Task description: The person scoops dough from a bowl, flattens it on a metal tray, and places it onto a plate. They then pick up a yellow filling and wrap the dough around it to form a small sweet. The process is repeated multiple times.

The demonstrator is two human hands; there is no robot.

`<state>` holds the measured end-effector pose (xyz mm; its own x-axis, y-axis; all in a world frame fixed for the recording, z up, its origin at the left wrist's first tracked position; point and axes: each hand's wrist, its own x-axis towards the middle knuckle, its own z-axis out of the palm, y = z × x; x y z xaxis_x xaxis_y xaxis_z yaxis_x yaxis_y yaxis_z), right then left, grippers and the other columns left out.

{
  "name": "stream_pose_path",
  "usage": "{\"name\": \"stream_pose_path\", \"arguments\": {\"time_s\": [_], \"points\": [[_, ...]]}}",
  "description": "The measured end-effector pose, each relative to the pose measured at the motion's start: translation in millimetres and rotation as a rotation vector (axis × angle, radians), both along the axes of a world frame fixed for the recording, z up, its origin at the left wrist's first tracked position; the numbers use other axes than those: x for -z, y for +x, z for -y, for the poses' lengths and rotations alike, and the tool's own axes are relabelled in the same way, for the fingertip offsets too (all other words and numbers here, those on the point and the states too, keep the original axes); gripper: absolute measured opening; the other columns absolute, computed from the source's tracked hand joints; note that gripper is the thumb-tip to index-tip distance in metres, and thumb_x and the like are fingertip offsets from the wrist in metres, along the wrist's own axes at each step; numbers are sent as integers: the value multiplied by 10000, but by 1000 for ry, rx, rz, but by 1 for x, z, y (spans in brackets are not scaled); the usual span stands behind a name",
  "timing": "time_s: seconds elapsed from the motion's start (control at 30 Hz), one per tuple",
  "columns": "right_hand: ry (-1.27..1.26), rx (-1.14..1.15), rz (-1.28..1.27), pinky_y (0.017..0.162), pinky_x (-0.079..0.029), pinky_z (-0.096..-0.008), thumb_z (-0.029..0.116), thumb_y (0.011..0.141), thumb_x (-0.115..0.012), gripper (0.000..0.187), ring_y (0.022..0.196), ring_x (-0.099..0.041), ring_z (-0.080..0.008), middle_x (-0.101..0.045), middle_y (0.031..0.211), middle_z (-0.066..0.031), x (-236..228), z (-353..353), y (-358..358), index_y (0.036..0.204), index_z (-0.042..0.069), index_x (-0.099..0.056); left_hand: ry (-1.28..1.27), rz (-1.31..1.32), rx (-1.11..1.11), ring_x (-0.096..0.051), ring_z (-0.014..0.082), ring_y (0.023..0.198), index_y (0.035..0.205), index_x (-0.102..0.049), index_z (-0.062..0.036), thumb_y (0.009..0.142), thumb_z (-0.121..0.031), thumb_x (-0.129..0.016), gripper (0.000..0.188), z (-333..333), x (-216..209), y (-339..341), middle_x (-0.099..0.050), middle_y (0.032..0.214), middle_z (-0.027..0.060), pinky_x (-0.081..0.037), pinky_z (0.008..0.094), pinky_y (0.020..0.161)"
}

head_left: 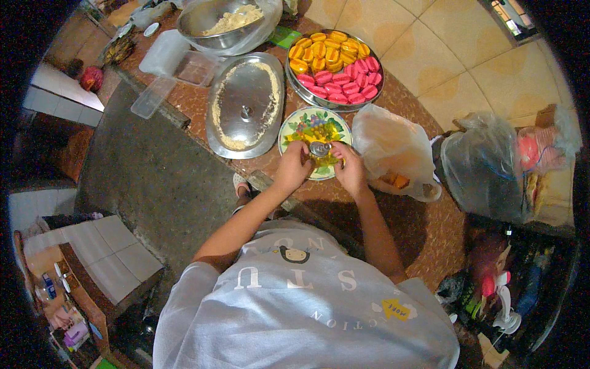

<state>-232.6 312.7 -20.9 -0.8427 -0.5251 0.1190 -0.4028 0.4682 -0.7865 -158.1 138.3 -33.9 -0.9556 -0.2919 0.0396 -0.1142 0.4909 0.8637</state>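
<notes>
My left hand [295, 162] and my right hand [350, 166] meet over a plate [286, 126] with a fruit and leaf pattern. Between their fingertips is a small rounded silver-grey piece [320, 149]; its exact kind is unclear. Both hands have curled fingers pinching at it from either side. Shiny yellow wrapper sheets [324, 162] lie on the plate beneath and around the fingers. Just beyond the plate, a round metal tray [291, 80] holds several yellow-wrapped sweets [332, 52] and several pink-wrapped sweets [342, 85].
An oval metal lid [230, 114] with crumbs round its rim lies left of the plate. Behind it stand a steel bowl [190, 34] of pale crumbly powder and a clear plastic container [196, 66]. A white plastic bag [393, 138] sits close to my right hand. The table's edge curves before me.
</notes>
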Motion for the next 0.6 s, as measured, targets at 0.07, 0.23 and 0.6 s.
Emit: {"name": "stream_pose_path", "arguments": {"time_s": [0.07, 0.23, 0.6], "points": [[-102, -15, 93, 798, -511, -312, -58, 849, -543, 352, 845, -629, -178, -663, 969, -107, 8, 2, -6, 1189, 13, -599, -74, -2, -6, -611, 389, 928, 1093, -505, -54, 715, -7, -692, 424, 0, 0, -5, -519, 1116, 207, -506, 457, 743], [-208, 8, 500, 762, -482, -270, 261, 1029, -434, 343, 825, -603, -114, -678, 914, -66, 4, 9, -18, 1152, 14, -637, -158, 119, 63, -605, 426, 996, 1242, -497, -76, 686, -29, -737, 608, -3, -5, -18, -434, 1289, 229, -533, 470, 833], [-254, 38, 578, 746, -436, -229, 271, 989, -536, 311, 780, -608, -91, -704, 858, -49, 0, 21, -13, 1111, 19, -672, -234, 73, 94, -622, 423, 958, 1202, -574, -118, 668, -50, -760, 569, -3, 1, -22, -449, 1253, 239, -542, 469, 797]]}}
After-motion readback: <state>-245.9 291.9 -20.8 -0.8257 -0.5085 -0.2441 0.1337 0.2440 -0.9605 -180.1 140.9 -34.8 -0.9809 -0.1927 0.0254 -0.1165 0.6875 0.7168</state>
